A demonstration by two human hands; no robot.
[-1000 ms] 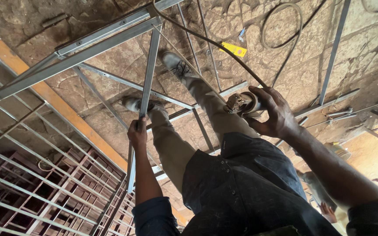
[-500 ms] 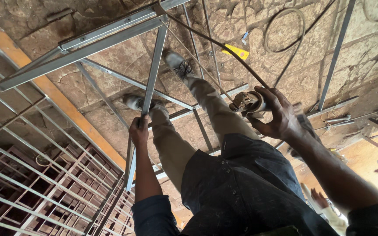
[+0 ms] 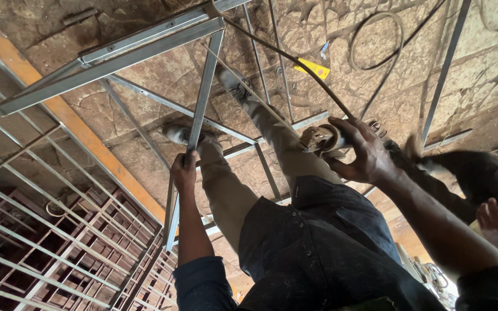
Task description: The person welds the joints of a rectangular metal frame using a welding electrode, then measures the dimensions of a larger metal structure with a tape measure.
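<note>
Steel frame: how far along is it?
Done: the steel frame looks assembled, its bars joined, and barred grilles lie stacked beside it. In hand: the left hand grips the cross bar, and the right hand holds the angle grinder off the metal. Left: probably grinding joints; which ones cannot be told.

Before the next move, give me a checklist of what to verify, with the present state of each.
1. Left hand gripped on the slanted metal bar: ok.
2. Right hand holding the grinder: ok.
3. Cable runs free from the grinder across the frame: ok.
4. Grinder disc clear of the trouser leg: not ok, it sits right beside it.
5. Another person's hand at the right edge, apart from the grinder: ok.
6. Disc spinning or stopped: cannot tell.
</note>
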